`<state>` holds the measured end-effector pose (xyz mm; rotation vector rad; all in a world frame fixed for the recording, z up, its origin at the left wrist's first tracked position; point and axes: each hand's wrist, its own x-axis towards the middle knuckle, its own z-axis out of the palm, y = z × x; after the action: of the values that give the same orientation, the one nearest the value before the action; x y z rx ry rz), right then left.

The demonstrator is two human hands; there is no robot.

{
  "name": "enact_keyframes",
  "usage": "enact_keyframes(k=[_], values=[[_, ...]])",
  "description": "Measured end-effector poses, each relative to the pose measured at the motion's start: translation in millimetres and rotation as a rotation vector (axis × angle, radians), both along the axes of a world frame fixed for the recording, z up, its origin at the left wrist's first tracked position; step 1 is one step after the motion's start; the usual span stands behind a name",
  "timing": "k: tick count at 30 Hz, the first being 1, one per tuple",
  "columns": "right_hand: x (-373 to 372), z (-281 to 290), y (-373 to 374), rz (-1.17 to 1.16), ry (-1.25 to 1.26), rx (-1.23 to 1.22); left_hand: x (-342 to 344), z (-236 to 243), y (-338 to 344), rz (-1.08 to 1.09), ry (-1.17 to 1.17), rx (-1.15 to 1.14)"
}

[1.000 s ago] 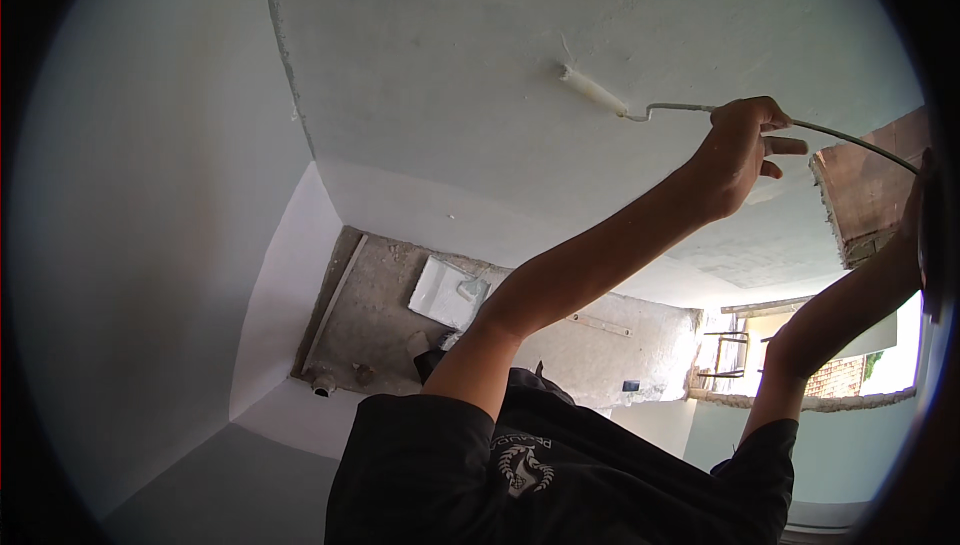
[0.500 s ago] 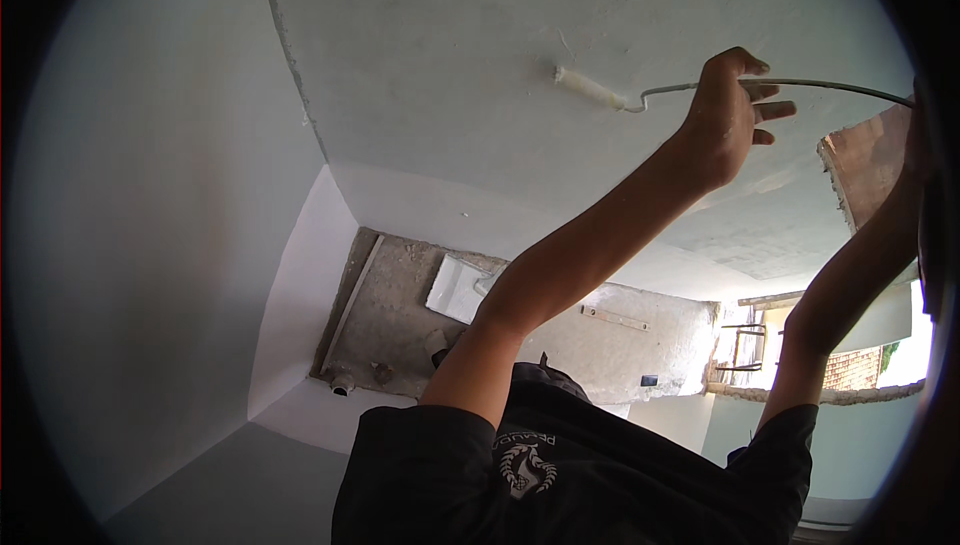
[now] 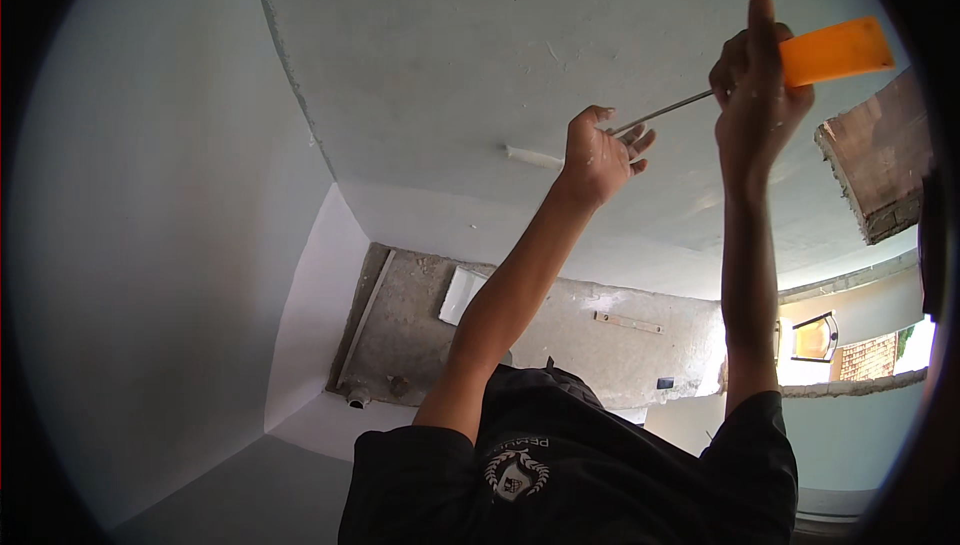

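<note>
A paint roller with a pale sleeve, a thin metal rod and an orange handle reaches across the upper part of the head view. Its sleeve lies at the grey-green painted surface; whether it presses there I cannot tell. My right hand is closed around the handle end, thumb pointing up, and the orange grip sticks out to the right of it. Farther along, my left hand loosely holds the rod between thumb and fingers, its fingers partly spread. That hand hides the bend of the frame beside the sleeve.
Below lies a grey concrete floor with a white tray and a level-like bar. A long strip runs along the floor's left side. A rough-edged opening and a bright window opening are at the right.
The sleeve and my left hand have moved left and down. My right hand has come in from the right edge, bringing the orange handle into view.
</note>
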<state>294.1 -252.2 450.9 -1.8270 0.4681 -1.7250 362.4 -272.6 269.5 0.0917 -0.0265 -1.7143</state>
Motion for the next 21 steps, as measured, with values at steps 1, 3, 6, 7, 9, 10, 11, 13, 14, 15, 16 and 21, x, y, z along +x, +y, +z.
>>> enact_keyframes(k=[1, 3, 6, 7, 9, 10, 11, 13, 14, 15, 16, 21], values=[[7, -23, 3, -0.057, 0.0, 0.0, -4, -26, -7, -0.017, 0.014, 0.041], [2, -79, -7, 0.053, 0.038, 0.083, -7, -86, -18, -0.069, 0.021, 0.064], [11, -136, -7, 0.091, 0.095, 0.179, 5, -148, -15, -0.103, -0.016, 0.07], [10, -144, -12, 0.109, 0.118, 0.197, 4, -155, -15, -0.132, -0.029, 0.073], [13, -127, -5, 0.157, 0.117, 0.185, -2, -147, -7, -0.04, -0.053, 0.019], [11, -117, -3, 0.187, 0.089, 0.236, -3, -143, -5, 0.05, -0.062, -0.03], [7, -95, 3, 0.21, 0.063, 0.285, -6, -126, -3, 0.041, -0.068, -0.035], [-2, -38, 18, 0.215, -0.06, 0.268, -14, -72, 14, 0.142, 0.084, -0.133], [-6, -14, 20, 0.225, -0.041, 0.186, -13, -45, 26, 0.143, 0.082, -0.125], [-6, 12, 28, 0.187, -0.038, 0.16, -10, -15, 32, 0.122, 0.057, -0.157], [-2, 29, 27, 0.178, -0.051, 0.115, -2, 8, 32, 0.111, 0.03, -0.189], [22, 102, 1, 0.136, -0.004, -0.257, 12, 83, 16, 0.183, 0.02, -0.389]])
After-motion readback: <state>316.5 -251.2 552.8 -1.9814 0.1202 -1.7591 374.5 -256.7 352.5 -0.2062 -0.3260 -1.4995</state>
